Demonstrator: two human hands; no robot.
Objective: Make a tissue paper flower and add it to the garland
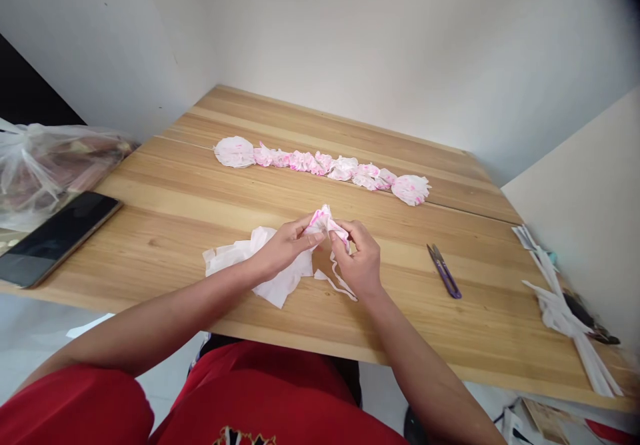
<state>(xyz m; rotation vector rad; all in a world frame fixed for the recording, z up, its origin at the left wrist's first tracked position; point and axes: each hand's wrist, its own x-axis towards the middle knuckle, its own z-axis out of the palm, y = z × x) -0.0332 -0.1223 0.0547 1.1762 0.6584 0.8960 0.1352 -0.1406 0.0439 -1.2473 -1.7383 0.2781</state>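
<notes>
Between both hands, above the table's near half, is a gathered piece of thin white fabric with pink marks (325,220). My left hand (286,245) pinches its left side, thumb on top. My right hand (359,253) grips the right side, with the thumb and index finger closed on it. A narrow white strip (336,281) trails down beside the right hand onto the wood. Under and beside my left hand lies a loose white sheet of thin fabric (280,288), crumpled and partly hidden by the forearm.
Farther back runs a row of pink-and-white ruffled pieces (310,162). Purple-handled thread snips (444,271) lie to the right. White strips (563,315) rest along the right edge. At left are a phone (55,238) and a filled plastic bag (55,165). Walls border the wooden table (175,218).
</notes>
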